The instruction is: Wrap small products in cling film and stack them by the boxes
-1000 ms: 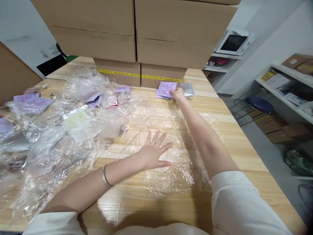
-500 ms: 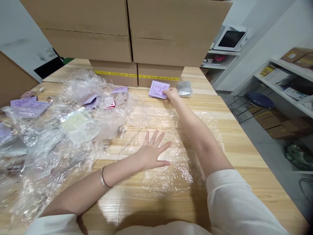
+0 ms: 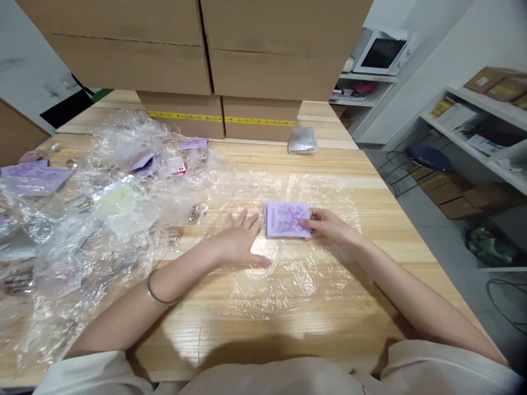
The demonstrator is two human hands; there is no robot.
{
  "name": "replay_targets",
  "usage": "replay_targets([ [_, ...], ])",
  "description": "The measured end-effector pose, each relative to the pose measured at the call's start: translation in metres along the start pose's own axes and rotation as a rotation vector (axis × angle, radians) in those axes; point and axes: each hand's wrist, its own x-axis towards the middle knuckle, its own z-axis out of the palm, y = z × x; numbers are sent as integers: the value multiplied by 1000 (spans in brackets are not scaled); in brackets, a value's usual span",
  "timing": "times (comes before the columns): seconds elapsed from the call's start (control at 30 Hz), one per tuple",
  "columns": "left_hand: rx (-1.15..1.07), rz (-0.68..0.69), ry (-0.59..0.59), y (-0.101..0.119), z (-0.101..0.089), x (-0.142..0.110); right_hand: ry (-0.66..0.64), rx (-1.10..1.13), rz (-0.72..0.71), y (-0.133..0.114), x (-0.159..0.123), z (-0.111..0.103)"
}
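Observation:
My right hand (image 3: 325, 225) grips a small stack of purple printed packets (image 3: 287, 218) by its right edge, thumb on top. The stack is over a sheet of clear plastic film (image 3: 284, 280) spread on the wooden table; whether it touches the film I cannot tell. Just left of the packets, my left hand (image 3: 241, 241) rests on the film with fingers spread and nothing in them.
Crumpled clear plastic (image 3: 99, 247) with purple packets (image 3: 37, 178) among it covers the table's left side. Cardboard boxes (image 3: 177, 118) are stacked at the back. A grey packet pile (image 3: 302, 140) lies at the back right. A blue stool (image 3: 430, 157) stands beyond the right edge.
My right hand has brought the purple packets from the back of the table nearer, over the film. My left hand has stayed on the film, shifting slightly left in view.

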Motion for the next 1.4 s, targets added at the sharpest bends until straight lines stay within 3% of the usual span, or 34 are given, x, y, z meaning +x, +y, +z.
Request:
replay_targets([
  [0.1,68,-56,188,10,-18,-10,237,-473,-3,4,-8,3],
  [0.2,106,134,324,25,-16,-13,504,-846,-168,-8,-28,8],
  [0.23,97,243,314,29,-10,-13,508,-889,-260,-12,-38,10],
  [0.3,73,424,233,33,5,-10,304,-900,-450,-18,-62,13],
  [0.37,54,489,149,33,20,-7,9,-887,-557,-17,-85,18],
  [0.43,45,471,105,31,32,-5,-145,-903,-562,-7,-104,23],
  [0.5,54,441,88,31,38,-5,-113,-939,-536,9,-116,29],
  [0.63,122,417,127,40,42,-8,78,-1025,-546,37,-120,39],
  [0.83,340,430,192,64,49,-22,284,-1032,-490,29,-119,29],
  [0.93,435,347,240,62,36,-29,344,-898,-445,18,-117,3],
  [1.03,405,184,163,43,2,-34,239,-599,-416,12,-104,-29],
  [1.13,132,16,-1,12,-37,-33,195,-262,-257,11,-79,-53],
  [1.17,16,9,-7,2,-46,-30,192,-178,-200,12,-68,-59],
  [1.23,-126,-51,116,-15,-55,-23,188,-87,-110,13,-44,-66],
  [1.33,-37,-192,576,-20,-46,-8,259,-141,-48,16,-9,-72],
  [1.4,121,-166,848,-11,-30,1,341,-277,-81,17,9,-74],
])
